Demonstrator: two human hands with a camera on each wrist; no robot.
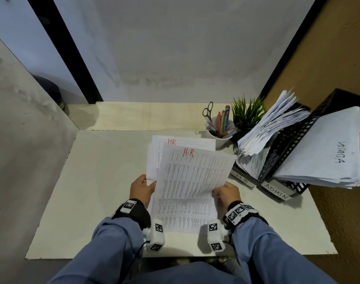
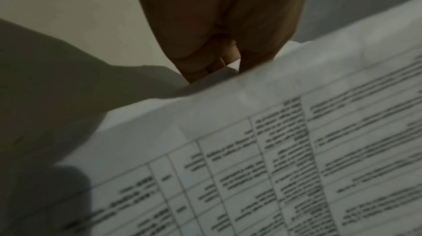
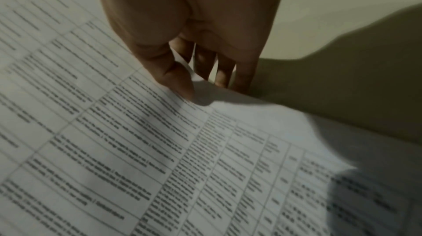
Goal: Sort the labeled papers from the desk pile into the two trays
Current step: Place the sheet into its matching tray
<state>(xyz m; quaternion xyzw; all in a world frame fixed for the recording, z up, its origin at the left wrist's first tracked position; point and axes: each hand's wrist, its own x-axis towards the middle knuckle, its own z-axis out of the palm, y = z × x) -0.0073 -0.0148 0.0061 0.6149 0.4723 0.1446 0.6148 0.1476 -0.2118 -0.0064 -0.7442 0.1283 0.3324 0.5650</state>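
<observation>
Your right hand [image 1: 226, 194] pinches the right edge of the top white printed sheet marked "H.R" in red [image 1: 192, 185], thumb on the printed face and fingers curled beneath, as the right wrist view shows. Your left hand [image 1: 141, 189] grips the left edge of the papers, fingers curled at the margin; which sheet it has I cannot tell. The top sheet is tilted and lifted off the white paper pile headed "HR" in red [image 1: 175, 143], which lies on the pale desk [image 1: 93, 181] in front of you. To your right stand two black mesh trays: the one labelled HR [image 1: 277, 152], stuffed with loose white papers, and beside it the one labelled ADMIN [image 1: 298, 187], holding a flatter stack.
</observation>
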